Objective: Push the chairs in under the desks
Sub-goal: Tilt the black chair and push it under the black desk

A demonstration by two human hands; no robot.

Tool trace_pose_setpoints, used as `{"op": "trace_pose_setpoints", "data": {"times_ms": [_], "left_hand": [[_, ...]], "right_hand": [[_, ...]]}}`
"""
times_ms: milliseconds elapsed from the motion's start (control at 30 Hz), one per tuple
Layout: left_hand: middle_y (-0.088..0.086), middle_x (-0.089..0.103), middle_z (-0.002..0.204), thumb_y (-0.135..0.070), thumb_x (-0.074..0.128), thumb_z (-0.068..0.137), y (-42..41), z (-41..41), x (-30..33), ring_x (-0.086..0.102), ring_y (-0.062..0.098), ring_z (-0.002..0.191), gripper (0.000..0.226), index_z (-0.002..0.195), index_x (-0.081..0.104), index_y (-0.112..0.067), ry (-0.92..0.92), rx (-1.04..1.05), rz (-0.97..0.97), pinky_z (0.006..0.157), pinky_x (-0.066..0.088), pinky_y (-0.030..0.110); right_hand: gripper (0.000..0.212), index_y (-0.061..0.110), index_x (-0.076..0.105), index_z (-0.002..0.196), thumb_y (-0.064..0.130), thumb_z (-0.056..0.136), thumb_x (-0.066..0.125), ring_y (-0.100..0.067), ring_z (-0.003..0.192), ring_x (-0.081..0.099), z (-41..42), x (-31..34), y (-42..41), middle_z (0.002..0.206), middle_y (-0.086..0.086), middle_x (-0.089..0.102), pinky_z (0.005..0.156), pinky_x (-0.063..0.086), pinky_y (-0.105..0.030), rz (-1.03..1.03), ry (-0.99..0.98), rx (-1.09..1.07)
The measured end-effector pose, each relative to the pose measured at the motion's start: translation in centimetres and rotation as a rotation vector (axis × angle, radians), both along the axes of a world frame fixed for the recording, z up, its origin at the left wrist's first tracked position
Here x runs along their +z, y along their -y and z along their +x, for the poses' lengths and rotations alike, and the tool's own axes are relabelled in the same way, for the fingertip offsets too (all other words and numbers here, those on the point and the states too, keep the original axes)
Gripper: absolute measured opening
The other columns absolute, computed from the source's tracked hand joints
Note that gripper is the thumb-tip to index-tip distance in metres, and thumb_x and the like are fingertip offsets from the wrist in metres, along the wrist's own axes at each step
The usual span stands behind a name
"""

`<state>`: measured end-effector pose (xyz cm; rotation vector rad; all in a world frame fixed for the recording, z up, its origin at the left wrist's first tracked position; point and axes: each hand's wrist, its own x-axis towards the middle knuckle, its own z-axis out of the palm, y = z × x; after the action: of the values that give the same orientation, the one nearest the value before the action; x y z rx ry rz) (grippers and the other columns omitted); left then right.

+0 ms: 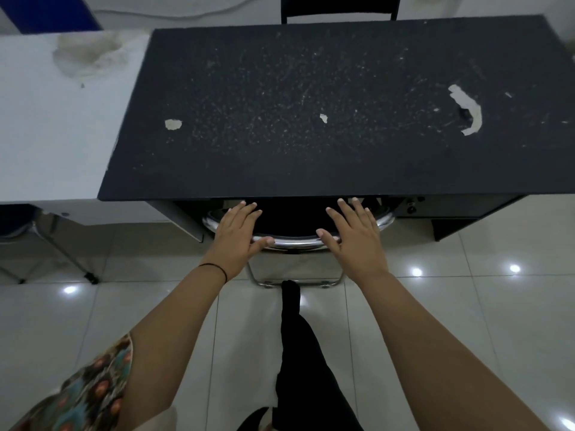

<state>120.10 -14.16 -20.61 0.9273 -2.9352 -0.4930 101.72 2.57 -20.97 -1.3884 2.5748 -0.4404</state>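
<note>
head view: chair [295,241] nearly fully under the dark worktop [311,119], only its chrome back rail showing.
left hand [238,236]: flat, fingers straight, pressing on rail.
right hand [354,234]: same (no grasp).
push tip: even pressure both sides, straight in, fingertips clear of worktop edge.

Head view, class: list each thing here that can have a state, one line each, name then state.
Chair: mostly pushed in under the black desk.
Black desk: top scratched, chipped.
Left hand: open, flat on chair's backrest.
Right hand: open, flat on chair's backrest.
</note>
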Motion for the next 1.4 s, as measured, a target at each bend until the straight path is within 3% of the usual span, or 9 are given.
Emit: {"op": "trace_pose_setpoints", "data": {"times_ms": [167, 333, 467, 667, 967, 1100, 1267, 1400], "left_hand": [[0.011, 0.015, 0.155, -0.079, -0.004, 0.076, 2.4, -1.8, 0.0, -0.003, 0.013, 0.140, 0.106, 0.146, 0.017, -0.002, 0.031, -0.038, -0.055, 0.113, -0.009, 0.025], [0.017, 0.035, 0.146, -0.068, 0.011, 0.090, 2.5, -1.8, 0.2, 0.016, 0.021, 0.139, 0.090, 0.139, 0.034, 0.003, 0.066, -0.044, -0.055, 0.112, 0.000, 0.026], [0.016, 0.039, 0.144, -0.067, 0.014, 0.091, 2.8, -1.7, -0.1, 0.020, 0.023, 0.136, 0.087, 0.139, 0.036, 0.002, 0.036, -0.050, -0.063, 0.111, 0.005, 0.028], [0.008, 0.019, 0.154, -0.077, 0.003, 0.081, 3.1, -1.6, -0.9, 0.011, 0.020, 0.143, 0.099, 0.146, 0.021, -0.005, 0.025, -0.032, -0.041, 0.114, 0.003, 0.030], [0.009, 0.012, 0.156, -0.082, -0.007, 0.073, 3.0, -1.7, -0.7, 0.005, 0.021, 0.144, 0.109, 0.147, 0.016, -0.005, 0.037, -0.013, -0.029, 0.115, 0.000, 0.031], [0.006, 0.011, 0.156, -0.084, -0.010, 0.068, 3.1, -1.7, -0.6, 0.002, 0.019, 0.144, 0.113, 0.148, 0.015, -0.008, 0.043, 0.000, 0.004, 0.114, -0.003, 0.029], [0.008, 0.028, 0.151, -0.080, 0.006, 0.077, 2.8, -1.6, -0.2, 0.014, 0.023, 0.142, 0.101, 0.146, 0.025, -0.009, 0.020, 0.009, 0.037, 0.115, 0.007, 0.034], [0.010, 0.033, 0.148, -0.062, 0.021, 0.086, 1.8, -1.1, 0.2, 0.020, 0.025, 0.140, 0.080, 0.145, 0.026, -0.009, 0.038, 0.031, 0.041, 0.115, 0.012, 0.037]], "right_hand": [[0.076, 0.021, 0.031, 0.148, 0.066, 0.091, 0.011, -0.021, 0.147, 0.000, -1.2, -0.5, 2.3, 0.159, -0.001, 0.017, 0.118, 0.000, -0.036, -0.042, -0.032, -0.034], [0.082, 0.016, 0.030, 0.148, 0.068, 0.091, 0.004, -0.019, 0.147, -0.002, -1.1, -0.8, 2.4, 0.158, 0.000, 0.019, 0.118, 0.000, -0.037, -0.040, -0.031, -0.056], [0.084, 0.017, 0.030, 0.148, 0.069, 0.089, 0.002, -0.018, 0.147, -0.002, -1.2, -0.7, 2.4, 0.158, 0.001, 0.018, 0.118, -0.002, -0.035, -0.033, -0.017, -0.053], [0.075, 0.024, 0.036, 0.146, 0.065, 0.087, 0.012, -0.022, 0.147, 0.009, -1.4, -0.3, 2.7, 0.156, 0.001, 0.025, 0.117, 0.002, -0.037, 0.015, 0.001, -0.052], [0.081, 0.027, 0.032, 0.147, 0.067, 0.082, 0.004, -0.022, 0.147, 0.003, -1.3, 0.1, 2.8, 0.158, 0.003, 0.020, 0.116, -0.003, -0.036, 0.074, -0.001, -0.046], [0.060, 0.029, 0.029, 0.148, 0.059, 0.096, 0.021, -0.022, 0.147, -0.001, -1.3, 0.6, 2.9, 0.158, 0.002, 0.018, 0.116, -0.005, -0.037, 0.141, 0.017, -0.035], [0.056, 0.025, 0.026, 0.149, 0.051, 0.100, 0.024, -0.023, 0.147, -0.002, -1.1, 0.8, 2.8, 0.158, 0.000, 0.018, 0.117, -0.008, -0.038, 0.163, 0.040, -0.028], [0.057, 0.020, 0.029, 0.148, 0.050, 0.100, 0.023, -0.022, 0.146, 0.008, -0.9, 1.3, 2.4, 0.155, -0.002, 0.025, 0.117, -0.005, -0.036, 0.211, 0.047, -0.007]]}}
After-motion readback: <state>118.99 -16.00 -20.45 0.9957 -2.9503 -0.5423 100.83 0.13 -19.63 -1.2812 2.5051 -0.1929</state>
